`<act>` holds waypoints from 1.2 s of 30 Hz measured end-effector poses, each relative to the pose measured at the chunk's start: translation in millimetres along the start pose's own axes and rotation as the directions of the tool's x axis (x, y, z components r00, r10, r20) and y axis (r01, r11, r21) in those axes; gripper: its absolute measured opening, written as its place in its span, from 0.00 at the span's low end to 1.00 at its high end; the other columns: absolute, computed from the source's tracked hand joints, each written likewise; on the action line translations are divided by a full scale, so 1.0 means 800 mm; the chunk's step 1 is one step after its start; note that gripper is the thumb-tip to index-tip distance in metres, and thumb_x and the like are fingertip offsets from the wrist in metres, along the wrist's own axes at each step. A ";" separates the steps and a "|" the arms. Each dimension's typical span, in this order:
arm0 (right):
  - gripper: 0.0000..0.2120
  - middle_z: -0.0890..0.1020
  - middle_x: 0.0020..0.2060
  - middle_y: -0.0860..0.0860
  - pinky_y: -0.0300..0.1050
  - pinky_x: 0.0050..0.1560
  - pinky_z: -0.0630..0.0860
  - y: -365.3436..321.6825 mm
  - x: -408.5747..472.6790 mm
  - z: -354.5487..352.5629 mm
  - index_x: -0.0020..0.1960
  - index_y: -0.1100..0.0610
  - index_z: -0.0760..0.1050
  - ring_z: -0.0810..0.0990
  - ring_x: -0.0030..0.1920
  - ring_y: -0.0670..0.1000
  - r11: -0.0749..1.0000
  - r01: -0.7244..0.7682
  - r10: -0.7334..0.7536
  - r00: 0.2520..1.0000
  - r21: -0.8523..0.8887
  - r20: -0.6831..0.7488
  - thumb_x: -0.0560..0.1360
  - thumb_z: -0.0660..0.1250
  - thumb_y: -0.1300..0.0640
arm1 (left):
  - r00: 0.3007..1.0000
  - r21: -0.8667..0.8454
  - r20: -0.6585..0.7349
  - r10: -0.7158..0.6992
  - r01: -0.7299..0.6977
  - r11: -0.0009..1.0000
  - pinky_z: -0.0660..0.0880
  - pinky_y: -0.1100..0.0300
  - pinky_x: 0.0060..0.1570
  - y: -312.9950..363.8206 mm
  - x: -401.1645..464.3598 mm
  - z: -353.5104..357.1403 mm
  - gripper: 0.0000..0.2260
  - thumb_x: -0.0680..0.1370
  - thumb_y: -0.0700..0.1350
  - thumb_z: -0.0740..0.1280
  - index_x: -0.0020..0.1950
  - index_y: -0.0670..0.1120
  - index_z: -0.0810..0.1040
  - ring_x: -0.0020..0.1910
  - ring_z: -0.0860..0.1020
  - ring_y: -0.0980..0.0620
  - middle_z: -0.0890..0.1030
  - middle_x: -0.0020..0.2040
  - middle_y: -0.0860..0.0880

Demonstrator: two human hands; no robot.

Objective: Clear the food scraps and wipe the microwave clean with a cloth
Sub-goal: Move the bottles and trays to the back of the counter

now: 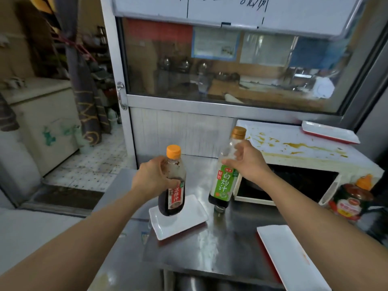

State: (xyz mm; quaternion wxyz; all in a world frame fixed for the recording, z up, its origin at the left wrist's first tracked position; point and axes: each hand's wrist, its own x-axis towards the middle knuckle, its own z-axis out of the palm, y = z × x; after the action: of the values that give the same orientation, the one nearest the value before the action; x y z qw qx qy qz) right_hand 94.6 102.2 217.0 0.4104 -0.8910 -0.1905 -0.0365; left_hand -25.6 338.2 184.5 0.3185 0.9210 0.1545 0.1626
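I look down on a steel counter (210, 244) set against a window (231, 66) in a pale metal frame (117, 59). Through the glass I see what may be a kitchen, though it is blurred. A whiteboard (231, 9) hangs above. At left, a tiled floor (94, 162), a curtain (84, 80) and a white cabinet (46, 122).

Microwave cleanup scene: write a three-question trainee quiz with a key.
1. True or false: the left hand grips the red-label bottle.
2. What does the right hand hold? A) cloth B) green-label bottle C) tray
3. Fill in: orange-brown stains lie on the microwave's ____.

Key: 1 true; 2 B; 3 top.
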 end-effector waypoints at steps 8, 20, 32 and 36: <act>0.29 0.76 0.51 0.48 0.31 0.37 0.66 -0.011 0.061 0.011 0.63 0.56 0.66 0.75 0.47 0.46 0.999 0.001 0.000 1.000 0.034 -0.017 0.67 0.76 0.50 | 1.000 -0.038 -0.007 -0.014 0.014 0.999 0.74 0.59 0.41 -0.007 0.061 -0.008 0.26 0.60 0.53 0.77 0.55 0.52 0.73 0.43 0.75 0.54 0.76 0.42 0.56; 0.31 0.76 0.58 0.54 0.43 0.48 0.72 0.035 0.220 0.060 0.64 0.57 0.66 0.77 0.55 0.53 0.998 -0.046 0.050 0.997 0.053 -0.064 0.67 0.75 0.51 | 0.999 -0.085 0.038 -0.020 0.023 0.996 0.73 0.60 0.38 -0.016 0.211 0.046 0.22 0.60 0.53 0.78 0.48 0.56 0.71 0.42 0.76 0.54 0.76 0.41 0.58; 0.29 0.76 0.57 0.53 0.54 0.54 0.76 0.082 0.313 0.106 0.62 0.57 0.67 0.77 0.55 0.54 0.980 -0.182 0.161 0.963 -0.082 -0.214 0.67 0.74 0.49 | 0.987 -0.168 0.156 0.040 -0.013 0.986 0.78 0.53 0.47 -0.044 0.343 0.110 0.25 0.61 0.51 0.78 0.54 0.56 0.72 0.46 0.78 0.53 0.78 0.45 0.57; 0.27 0.77 0.55 0.54 0.53 0.52 0.77 0.092 0.332 0.121 0.61 0.57 0.69 0.78 0.53 0.54 0.957 -0.259 0.219 0.941 -0.131 -0.257 0.67 0.73 0.48 | 0.969 -0.186 0.229 0.095 -0.052 0.981 0.78 0.49 0.50 -0.062 0.385 0.129 0.25 0.62 0.50 0.78 0.56 0.55 0.73 0.49 0.78 0.52 0.79 0.48 0.55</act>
State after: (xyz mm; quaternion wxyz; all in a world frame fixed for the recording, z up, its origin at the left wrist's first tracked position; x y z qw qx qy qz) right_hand 358.8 213.1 159.0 0.3577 -0.9271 -0.0260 -0.1090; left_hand 283.9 439.3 138.1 0.4096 0.9067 0.0660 0.0765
